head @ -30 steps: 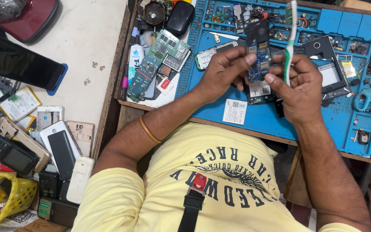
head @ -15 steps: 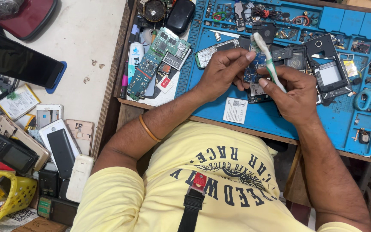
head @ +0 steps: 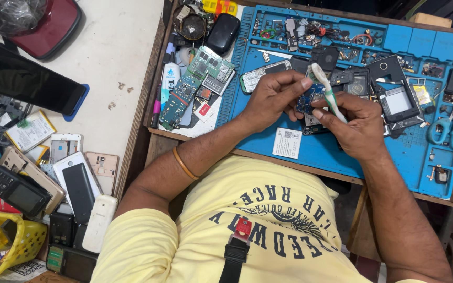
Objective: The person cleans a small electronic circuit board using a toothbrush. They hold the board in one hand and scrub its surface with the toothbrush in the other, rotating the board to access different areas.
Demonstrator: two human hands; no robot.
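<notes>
My left hand (head: 273, 97) grips a small blue phone circuit board (head: 309, 99) above the blue repair mat (head: 342, 152). My right hand (head: 355, 126) holds a white and green toothbrush (head: 327, 86), tilted, with its bristle end up near the board's top edge. Both hands meet over the middle of the mat. Most of the board is hidden by my fingers.
Green circuit boards (head: 195, 84), a black pouch (head: 223, 31) and a white bottle (head: 169, 78) lie left of the mat. Opened phone shells (head: 394, 97), blue scissors (head: 449, 128) and small parts fill the mat's right side. Old phones (head: 77, 183) and a yellow basket (head: 6, 243) crowd the left bench.
The toothbrush has swung from upright to a leftward tilt across the board. The board has come down lower between my hands.
</notes>
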